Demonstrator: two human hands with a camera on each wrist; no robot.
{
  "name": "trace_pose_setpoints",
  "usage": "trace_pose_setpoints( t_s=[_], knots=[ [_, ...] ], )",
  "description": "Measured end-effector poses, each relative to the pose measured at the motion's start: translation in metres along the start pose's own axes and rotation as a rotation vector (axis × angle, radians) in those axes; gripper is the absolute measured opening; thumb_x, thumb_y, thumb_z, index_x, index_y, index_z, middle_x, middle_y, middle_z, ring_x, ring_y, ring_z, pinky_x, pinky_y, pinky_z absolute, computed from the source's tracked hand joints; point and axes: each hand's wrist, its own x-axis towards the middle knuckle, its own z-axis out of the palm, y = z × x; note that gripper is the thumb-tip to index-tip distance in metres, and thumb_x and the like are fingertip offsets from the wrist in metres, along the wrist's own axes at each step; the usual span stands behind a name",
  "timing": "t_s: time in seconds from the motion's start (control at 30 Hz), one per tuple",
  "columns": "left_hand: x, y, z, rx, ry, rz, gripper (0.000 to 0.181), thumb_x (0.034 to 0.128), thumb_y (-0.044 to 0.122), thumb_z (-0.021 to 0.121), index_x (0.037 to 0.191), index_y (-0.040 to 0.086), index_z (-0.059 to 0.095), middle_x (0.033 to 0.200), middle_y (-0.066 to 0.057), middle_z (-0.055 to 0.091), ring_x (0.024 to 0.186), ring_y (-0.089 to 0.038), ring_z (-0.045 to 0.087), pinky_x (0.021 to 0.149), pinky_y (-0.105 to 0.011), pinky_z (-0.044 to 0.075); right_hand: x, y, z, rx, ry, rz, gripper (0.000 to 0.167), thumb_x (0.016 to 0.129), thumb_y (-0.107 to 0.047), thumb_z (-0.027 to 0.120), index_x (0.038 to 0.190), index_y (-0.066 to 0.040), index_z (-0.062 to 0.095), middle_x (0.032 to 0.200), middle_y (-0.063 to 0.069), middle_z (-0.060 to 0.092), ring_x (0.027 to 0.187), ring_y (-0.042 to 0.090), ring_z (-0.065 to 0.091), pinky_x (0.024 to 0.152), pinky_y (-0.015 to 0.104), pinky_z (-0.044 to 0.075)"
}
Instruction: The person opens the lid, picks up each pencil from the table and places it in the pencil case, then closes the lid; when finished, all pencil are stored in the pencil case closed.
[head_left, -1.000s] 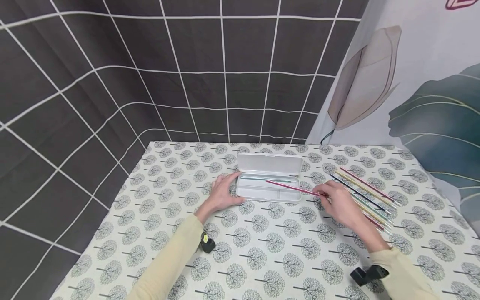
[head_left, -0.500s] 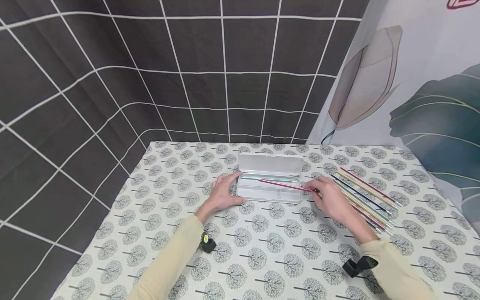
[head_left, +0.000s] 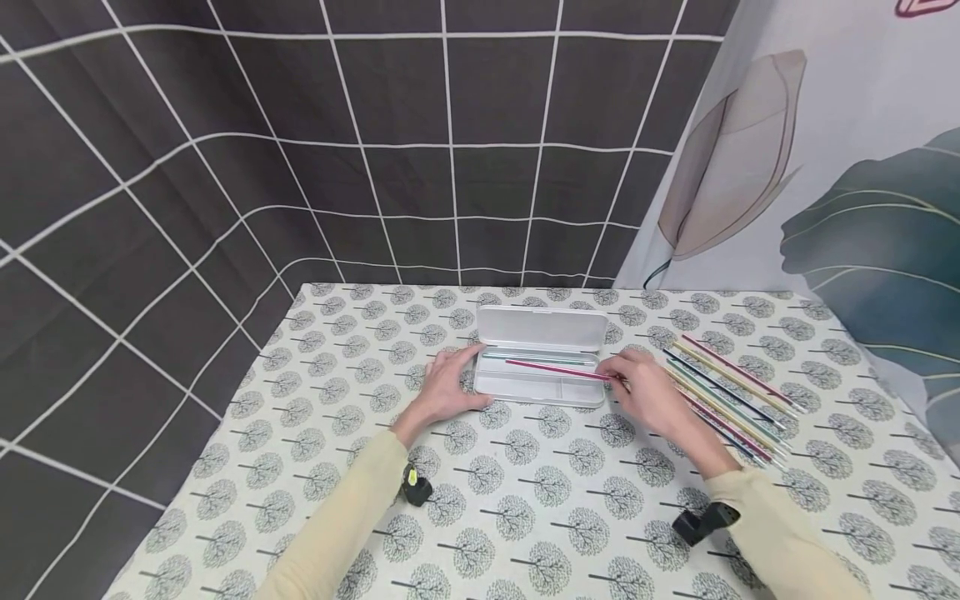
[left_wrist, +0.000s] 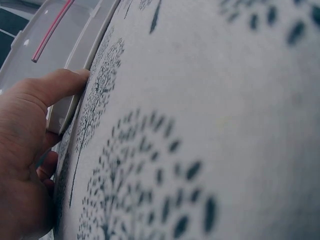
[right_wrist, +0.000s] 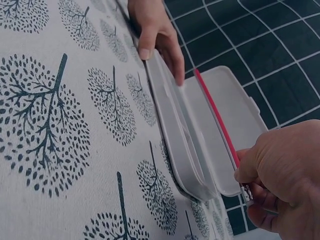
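A white case point(head_left: 517, 391) lies with its lid point(head_left: 542, 327) raised behind it; pale blue-green sticks lie in its rear part. My left hand point(head_left: 444, 387) holds the case's left end between thumb and fingers, as the left wrist view also shows at the case wall point(left_wrist: 75, 107). Between thumb and fingertips, my right hand point(head_left: 647, 390) pinches a red pencil-like stick point(head_left: 555, 367) by its right end. In the right wrist view the red stick point(right_wrist: 216, 112) is held above the case point(right_wrist: 176, 145), tilted, with a silvery end at the fingers.
Several thin sticks, red, yellow, black and green point(head_left: 731, 379), lie side by side on the tree-patterned cloth point(head_left: 517, 483) to the right. A dark gridded curtain point(head_left: 390, 183) hangs behind and to the left, a leaf-print curtain point(head_left: 847, 167) at the right.
My right hand has moved left with the red stick, bringing it further over the case. More of the sticks at the right are uncovered. The left hand has stayed on the case.
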Motion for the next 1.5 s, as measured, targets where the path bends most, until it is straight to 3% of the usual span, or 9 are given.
trace_pose_setpoints(
  t_s=[0.5,0.83,1.5],
  knots=[
    [-0.001,0.002,-0.001,-0.002,-0.002,-0.001,0.100,0.0692,0.033,0.090,0.155,0.029,0.038,0.143,-0.007,0.050,0.125,-0.026,0.039,0.101,-0.050,0.035,0.013,-0.001,0.014,0.037,-0.043,0.007,0.025,0.080,0.014,0.064,0.101,0.002,0.071,0.091,0.011,0.066,0.082,0.028,0.056,0.075,0.046,0.049],
    [-0.002,0.003,-0.002,0.013,-0.001,-0.003,0.101,0.0691,0.033,0.090,0.155,0.028,0.038,0.143,-0.007,0.050,0.124,-0.027,0.039,0.101,-0.049,0.035,0.019,-0.002,0.019,0.040,-0.074,0.020,0.025,0.081,0.014,0.063,0.102,0.002,0.071,0.093,0.011,0.066,0.084,0.030,0.058,0.085,0.054,0.048],
    [0.000,0.001,-0.001,0.000,-0.003,-0.002,0.100,0.0696,0.032,0.090,0.155,0.029,0.038,0.142,-0.005,0.050,0.123,-0.024,0.039,0.101,-0.048,0.034,0.029,-0.003,0.027,0.016,-0.108,0.046,0.027,0.080,0.014,0.065,0.103,0.001,0.072,0.093,0.011,0.064,0.086,0.029,0.058,0.081,0.050,0.051]
  ],
)
